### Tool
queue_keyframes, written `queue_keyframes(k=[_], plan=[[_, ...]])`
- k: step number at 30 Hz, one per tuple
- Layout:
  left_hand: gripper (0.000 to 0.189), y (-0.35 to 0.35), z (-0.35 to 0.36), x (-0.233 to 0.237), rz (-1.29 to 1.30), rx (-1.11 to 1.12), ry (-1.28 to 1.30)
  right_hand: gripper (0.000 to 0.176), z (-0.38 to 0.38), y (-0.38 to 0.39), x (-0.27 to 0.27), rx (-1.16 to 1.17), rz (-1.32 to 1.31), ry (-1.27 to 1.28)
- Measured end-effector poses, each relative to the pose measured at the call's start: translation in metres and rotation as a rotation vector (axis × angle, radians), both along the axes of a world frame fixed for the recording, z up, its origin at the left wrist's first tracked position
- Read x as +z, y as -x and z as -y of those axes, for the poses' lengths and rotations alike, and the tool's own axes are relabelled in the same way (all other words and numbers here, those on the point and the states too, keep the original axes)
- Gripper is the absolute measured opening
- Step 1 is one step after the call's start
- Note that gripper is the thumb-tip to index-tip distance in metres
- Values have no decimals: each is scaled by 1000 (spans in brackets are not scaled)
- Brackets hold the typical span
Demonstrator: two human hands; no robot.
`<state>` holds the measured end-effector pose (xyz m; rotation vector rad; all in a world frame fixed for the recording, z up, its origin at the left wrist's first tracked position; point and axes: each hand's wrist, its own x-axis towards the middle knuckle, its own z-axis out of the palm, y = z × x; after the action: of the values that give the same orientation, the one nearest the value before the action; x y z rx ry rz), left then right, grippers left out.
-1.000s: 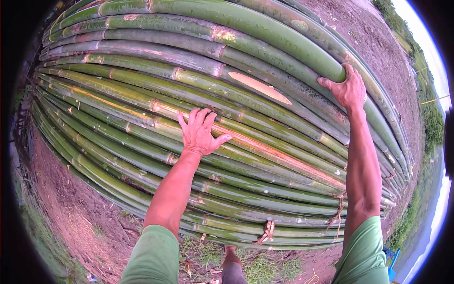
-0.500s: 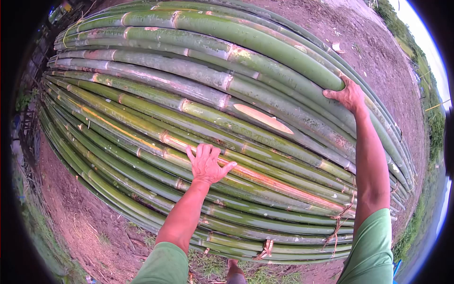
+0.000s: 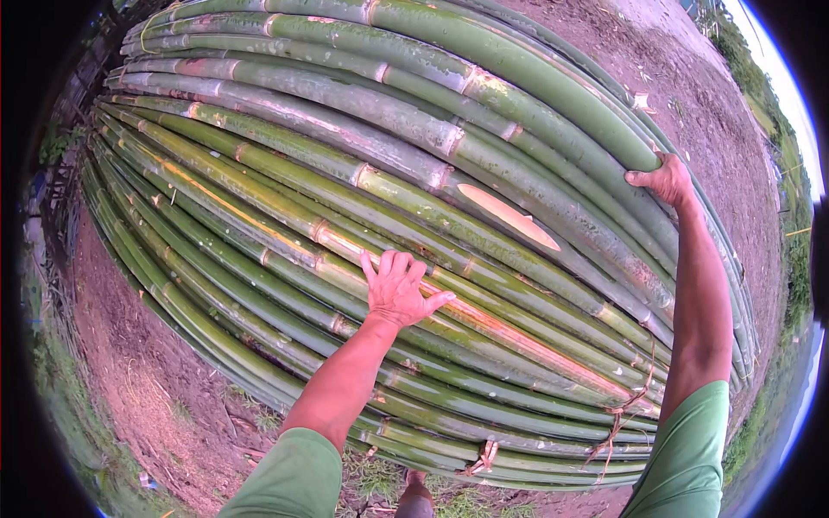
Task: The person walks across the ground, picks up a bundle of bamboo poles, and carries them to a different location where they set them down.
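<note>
A large heap of long green bamboo poles fills the view. My left hand lies on the poles near the middle, fingers and thumb spread, resting over a pole with an orange-brown streak. At the upper right, my right hand is wrapped over a thick, smooth green bamboo pole. Its thumb shows on the near side; the fingers are mostly hidden beyond the pole. Between the hands, one pole bears a pale, long oval cut.
Brown twine ties bind poles at the lower right, with another tie near the front edge. Bare soil and grass patches surround the heap. A foot stands at the near edge.
The view has shifted and turned slightly, so the poles and both hands appear farther right. Both hands keep about the same places on the bamboo.
</note>
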<state>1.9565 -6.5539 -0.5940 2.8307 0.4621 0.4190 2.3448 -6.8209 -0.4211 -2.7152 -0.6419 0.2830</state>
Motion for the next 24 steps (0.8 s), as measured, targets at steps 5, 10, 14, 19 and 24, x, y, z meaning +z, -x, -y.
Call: queue_keyframes(k=[5, 10, 14, 19, 24], plan=[[61, 2, 1, -5, 58, -5, -71, 90, 3, 76, 0, -123, 267, 96], [59, 7, 5, -17, 167, -27, -147, 88, 20, 156, -20, -170, 399, 142], [65, 17, 2, -23, 280, -102, -158, 84, 38, 197, -49, -136, 723, 83], [68, 21, 1, -18, 291, -170, -208, 77, 46, 235, -74, -154, 858, -73], [66, 30, -3, -31, 388, -261, -153, 74, 49, 275, -111, -155, 991, -227]])
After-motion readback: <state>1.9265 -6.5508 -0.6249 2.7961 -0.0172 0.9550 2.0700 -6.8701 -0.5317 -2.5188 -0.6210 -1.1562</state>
